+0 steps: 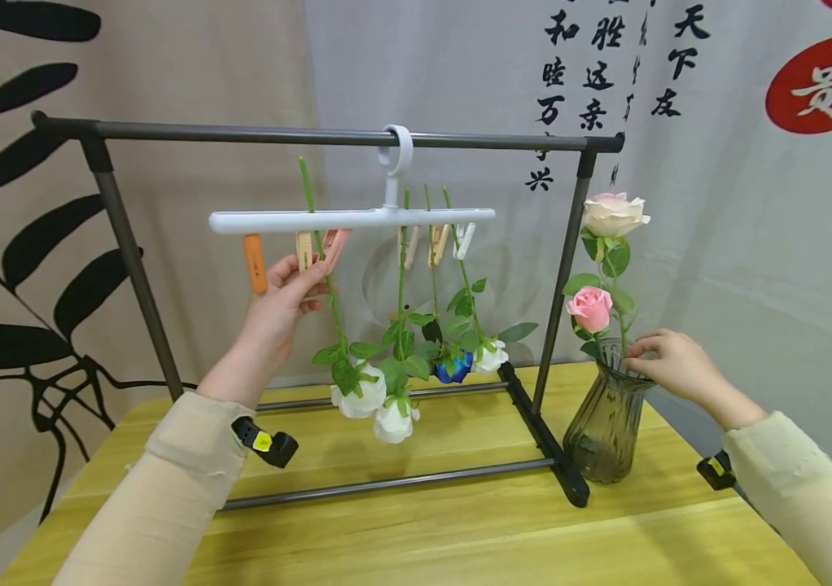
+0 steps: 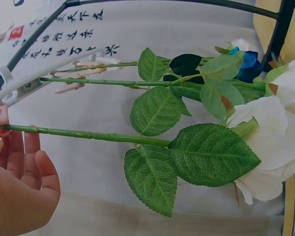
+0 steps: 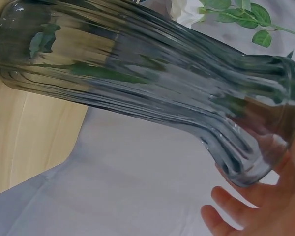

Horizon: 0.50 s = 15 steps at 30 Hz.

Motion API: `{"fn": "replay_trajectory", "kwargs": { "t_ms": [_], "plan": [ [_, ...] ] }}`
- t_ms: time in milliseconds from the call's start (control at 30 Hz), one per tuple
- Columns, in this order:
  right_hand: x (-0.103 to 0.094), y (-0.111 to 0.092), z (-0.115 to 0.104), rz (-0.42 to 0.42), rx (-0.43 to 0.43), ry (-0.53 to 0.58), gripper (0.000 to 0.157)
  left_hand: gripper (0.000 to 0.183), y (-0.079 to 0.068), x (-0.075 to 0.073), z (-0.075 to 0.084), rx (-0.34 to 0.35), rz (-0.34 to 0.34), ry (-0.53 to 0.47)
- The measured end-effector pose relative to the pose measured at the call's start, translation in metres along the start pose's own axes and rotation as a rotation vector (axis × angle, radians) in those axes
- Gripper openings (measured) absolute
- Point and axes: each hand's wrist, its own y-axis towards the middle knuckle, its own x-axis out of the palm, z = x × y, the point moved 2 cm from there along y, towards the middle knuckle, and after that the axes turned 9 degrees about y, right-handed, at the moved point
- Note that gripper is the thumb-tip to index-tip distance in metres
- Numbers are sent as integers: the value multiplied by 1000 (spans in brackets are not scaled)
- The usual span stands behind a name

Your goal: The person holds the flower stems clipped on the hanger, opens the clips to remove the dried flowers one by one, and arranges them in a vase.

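My left hand (image 1: 280, 301) is at the white hanger (image 1: 357, 218), its thumb and fingers pinching a pink clothespin (image 1: 336, 247). That clothespin holds the green stem of a white rose (image 1: 361, 392), which hangs upside down, its leaves and bloom below my hand. My right hand (image 1: 676, 366) is at the mouth of a fluted smoky glass vase (image 1: 606, 423), fingertips beside a rose stem. A cream rose (image 1: 615, 216) and a pink rose (image 1: 591, 308) stand upright in the vase. The right wrist view shows loosely bent fingers (image 3: 231, 204) beside the vase's rim; I cannot tell whether they grip the stem.
A dark metal rack (image 1: 277, 133) bears the hanger on the wooden table (image 1: 416, 529). Another white rose (image 1: 396, 422), a blue rose (image 1: 454, 368) and a smaller white rose (image 1: 491, 356) hang from clothespins. An orange clothespin (image 1: 256, 264) and a beige clothespin (image 1: 304, 251) are near my left hand.
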Motion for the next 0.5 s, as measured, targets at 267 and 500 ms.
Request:
{"fn": "replay_trajectory", "kwargs": {
  "t_ms": [267, 500],
  "plan": [
    [-2, 1, 0, -8, 5, -7, 25, 7, 0, 0, 0, 10, 3, -14],
    [-5, -1, 1, -6, 20, -5, 27, 4, 0, 1, -1, 20, 0, -10]
  ]
}}
